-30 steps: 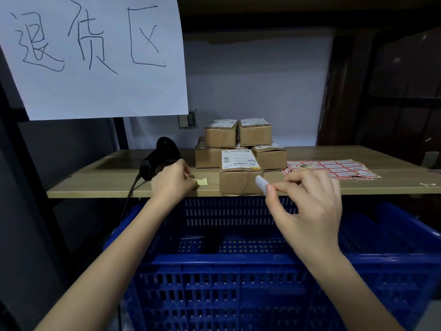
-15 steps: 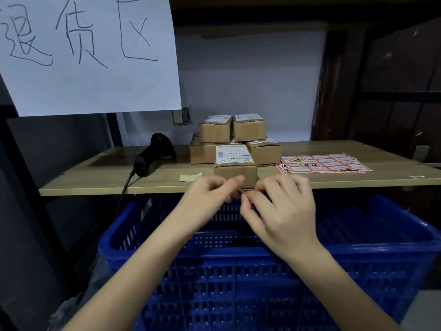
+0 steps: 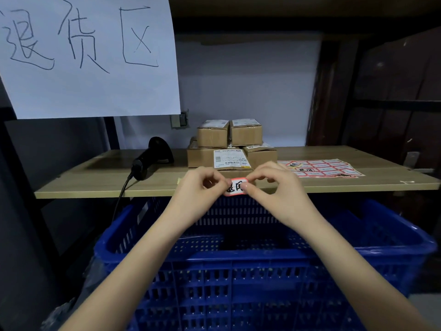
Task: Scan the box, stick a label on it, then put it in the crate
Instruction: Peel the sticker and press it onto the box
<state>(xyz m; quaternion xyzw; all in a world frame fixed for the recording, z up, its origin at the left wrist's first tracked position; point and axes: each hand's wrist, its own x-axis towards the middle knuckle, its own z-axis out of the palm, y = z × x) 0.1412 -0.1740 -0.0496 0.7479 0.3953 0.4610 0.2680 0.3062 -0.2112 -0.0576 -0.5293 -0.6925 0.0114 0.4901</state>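
The label (image 3: 235,187), white with a red border and dark handwriting, hangs in the air between both hands, just in front of the worktop (image 3: 95,185) edge and above the blue crate (image 3: 262,254). The left hand (image 3: 200,189) pinches its left edge and the right hand (image 3: 274,187) its right edge, fingers closed down narrow on it. It looks thin, limp and close to weightless, so it is likely to curl or stick to itself; holding it by the margins at both ends, as here, keeps the sticky back off the skin.

Directly behind it sits the box (image 3: 232,163), a small brown carton at the front of the worktop with a printed shipping slip on top. It reads as light and fairly stiff, best taken by its two side walls, and its flat cardboard should take the label well.

More cartons (image 3: 229,136) are stacked behind it, a black scanner (image 3: 148,158) lies to the left, and a sheet of labels (image 3: 322,167) lies to the right.
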